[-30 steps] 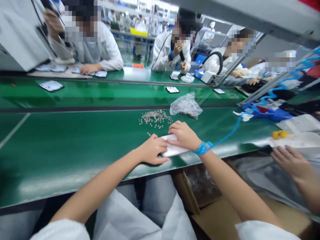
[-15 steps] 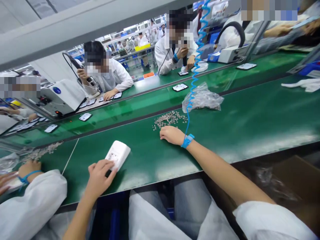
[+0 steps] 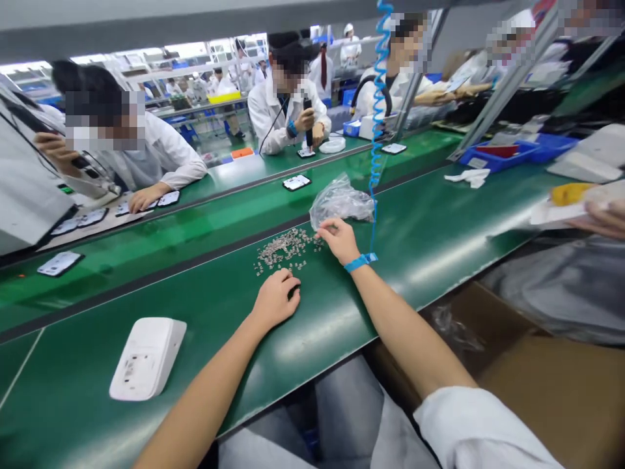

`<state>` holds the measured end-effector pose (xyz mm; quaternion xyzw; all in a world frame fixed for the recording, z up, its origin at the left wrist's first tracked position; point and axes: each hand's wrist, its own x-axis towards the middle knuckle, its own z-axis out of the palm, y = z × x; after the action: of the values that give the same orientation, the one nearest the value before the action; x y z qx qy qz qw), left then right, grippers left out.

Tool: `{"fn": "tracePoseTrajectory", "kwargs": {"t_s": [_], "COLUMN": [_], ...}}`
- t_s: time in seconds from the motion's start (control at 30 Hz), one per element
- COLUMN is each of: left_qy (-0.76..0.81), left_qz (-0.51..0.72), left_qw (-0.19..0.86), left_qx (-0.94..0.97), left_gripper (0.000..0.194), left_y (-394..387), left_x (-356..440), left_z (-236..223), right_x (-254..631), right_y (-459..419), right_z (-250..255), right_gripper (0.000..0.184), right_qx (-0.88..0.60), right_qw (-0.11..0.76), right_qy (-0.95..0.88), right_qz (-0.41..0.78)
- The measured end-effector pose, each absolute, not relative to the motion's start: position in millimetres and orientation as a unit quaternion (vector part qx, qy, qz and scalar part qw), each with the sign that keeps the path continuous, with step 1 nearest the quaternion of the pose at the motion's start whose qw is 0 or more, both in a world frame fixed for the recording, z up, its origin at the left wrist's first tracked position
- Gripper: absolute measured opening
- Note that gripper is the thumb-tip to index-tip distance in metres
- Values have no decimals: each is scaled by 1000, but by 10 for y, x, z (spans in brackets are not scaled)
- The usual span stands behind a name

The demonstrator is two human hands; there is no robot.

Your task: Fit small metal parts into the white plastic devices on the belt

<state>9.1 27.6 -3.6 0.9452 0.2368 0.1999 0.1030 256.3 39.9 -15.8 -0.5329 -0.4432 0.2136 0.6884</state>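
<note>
Reaching into the scattered pile of tiny silvery metal parts [image 3: 286,246], the right hand [image 3: 338,238] pinches at its edge; whether its grip holds one is unclear. The left hand [image 3: 274,299] rests loosely curled and empty on the green surface [image 3: 439,228], near the pile.

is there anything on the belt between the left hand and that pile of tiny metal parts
Nothing visible. The left hand rests on bare green belt just short of the pile of small metal parts. The right hand is already at the pile's right edge.
</note>
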Motion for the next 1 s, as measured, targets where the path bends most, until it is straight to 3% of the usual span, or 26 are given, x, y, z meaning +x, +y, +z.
{"fn": "tracePoseTrajectory", "kwargs": {"t_s": [0.3,0.63,0.8,1.0], "left_qy": [215,260,320,343], "left_qz": [227,355,394,404], "left_qw": [117,170,202,197], "left_qx": [943,882,837,825], "left_gripper": [21,15,8,15], "left_y": [253,254,305,368], "left_x": [35,11,5,-11], "left_z": [-51,-36,-86,-88], "right_x": [2354,2309,2290,2256], "right_y": [396,368,364,341], "right_z": [-118,-161,-144,-94], "right_gripper": [20,25,22,8], "right_qx": [-566,-562,-567,-582], "right_qw": [580,599,597,574], "right_qy": [-571,-499,-511,-536], "right_qz": [130,276,248,214]}}
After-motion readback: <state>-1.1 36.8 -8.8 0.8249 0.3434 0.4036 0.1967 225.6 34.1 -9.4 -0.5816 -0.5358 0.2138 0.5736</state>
